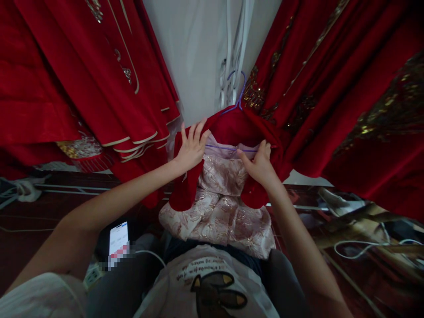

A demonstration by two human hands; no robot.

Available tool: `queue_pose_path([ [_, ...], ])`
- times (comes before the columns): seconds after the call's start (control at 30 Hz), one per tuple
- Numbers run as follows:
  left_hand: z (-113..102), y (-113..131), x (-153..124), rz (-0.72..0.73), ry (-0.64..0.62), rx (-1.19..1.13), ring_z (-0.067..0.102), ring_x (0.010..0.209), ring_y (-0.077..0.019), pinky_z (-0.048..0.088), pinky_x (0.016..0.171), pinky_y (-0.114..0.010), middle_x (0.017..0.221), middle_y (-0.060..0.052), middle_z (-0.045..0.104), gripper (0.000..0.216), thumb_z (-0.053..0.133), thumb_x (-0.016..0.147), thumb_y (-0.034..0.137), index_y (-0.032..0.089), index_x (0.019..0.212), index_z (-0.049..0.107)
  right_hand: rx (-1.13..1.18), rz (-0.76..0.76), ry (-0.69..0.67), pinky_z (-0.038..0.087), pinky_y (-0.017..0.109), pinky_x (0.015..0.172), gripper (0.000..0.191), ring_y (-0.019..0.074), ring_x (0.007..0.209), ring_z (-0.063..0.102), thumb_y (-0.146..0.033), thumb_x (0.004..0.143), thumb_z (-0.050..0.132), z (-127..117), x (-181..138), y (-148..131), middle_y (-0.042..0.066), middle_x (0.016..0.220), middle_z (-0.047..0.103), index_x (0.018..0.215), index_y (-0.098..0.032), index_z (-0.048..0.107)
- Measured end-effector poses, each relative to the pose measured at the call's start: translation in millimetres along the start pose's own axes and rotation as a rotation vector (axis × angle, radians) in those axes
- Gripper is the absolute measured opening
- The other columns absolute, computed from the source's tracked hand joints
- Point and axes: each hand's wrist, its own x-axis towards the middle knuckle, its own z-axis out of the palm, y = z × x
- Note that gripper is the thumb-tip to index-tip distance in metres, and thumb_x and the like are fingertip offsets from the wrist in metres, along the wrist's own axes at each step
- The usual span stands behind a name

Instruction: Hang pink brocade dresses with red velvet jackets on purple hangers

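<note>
A red jacket (232, 126) hangs before me on a purple wire hanger (241, 99), over a shiny pale pink dress with a gold pattern (228, 174). The hanger's lower bar crosses the dress top. My left hand (192, 148) lies on the jacket's left side with its fingers spread, nearly at the dress's upper edge. On the opposite side, my right hand (261, 165) rests against the red cloth, thumb stretched toward the bar and apart from the fingers. Some of its fingers are partly hidden. The dress's skirt spreads down over my lap.
Red garments with trim hang at left (109, 88) and right (318, 88). White metal bars (236, 44) rise behind the hanger. A lit phone (118, 238) is beside my left leg with a white cable. Boards and a loose cord (357, 249) lie at lower right.
</note>
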Motion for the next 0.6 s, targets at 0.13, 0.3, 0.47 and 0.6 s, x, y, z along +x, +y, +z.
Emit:
queue_pose_path([
  [0.13, 14, -13, -8, -0.229, 0.125, -0.137, 0.009, 0.148, -0.0383, 0.025, 0.115, -0.061, 0.155, -0.026, 0.012, 0.069, 0.051, 0.075, 0.008, 0.009, 0.139, 0.026, -0.118, -0.049, 0.050, 0.016, 0.064, 0.113, 0.104, 0.0423, 0.147, 0.007, -0.070, 0.084, 0.046, 6, -1, 14, 0.033, 0.155, 0.012, 0.152, 0.000, 0.010],
  [0.3, 38, -55, -18, -0.385, 0.006, -0.231, 0.030, 0.141, -0.0346, 0.042, 0.107, -0.048, 0.146, -0.028, 0.029, 0.072, 0.054, 0.072, 0.006, 0.006, 0.139, 0.027, -0.265, -0.113, 0.199, 0.019, 0.059, 0.113, 0.090, 0.0399, 0.147, 0.010, -0.061, 0.090, 0.042, -7, 12, 26, 0.029, 0.156, 0.016, 0.153, -0.002, 0.017],
  [0.47, 31, -92, -11, -0.546, -0.190, -0.159, 0.064, 0.098, -0.0275, 0.050, 0.086, -0.044, 0.099, -0.010, 0.068, 0.042, 0.045, 0.081, 0.010, 0.019, 0.120, 0.057, -0.389, -0.116, 0.272, 0.019, 0.046, 0.117, 0.080, 0.0344, 0.147, 0.017, -0.056, 0.097, 0.032, -35, 32, 25, 0.029, 0.154, 0.024, 0.151, 0.002, 0.023],
  [0.6, 1, -103, 10, -0.598, -0.067, -0.020, 0.063, 0.100, -0.0292, 0.047, 0.085, -0.041, 0.094, -0.009, 0.070, 0.032, 0.044, 0.082, 0.013, 0.020, 0.102, 0.068, -0.534, -0.118, 0.309, 0.019, 0.040, 0.116, 0.073, 0.0308, 0.146, 0.021, -0.050, 0.101, 0.022, -63, 43, 26, 0.030, 0.152, 0.027, 0.148, 0.005, 0.030],
])
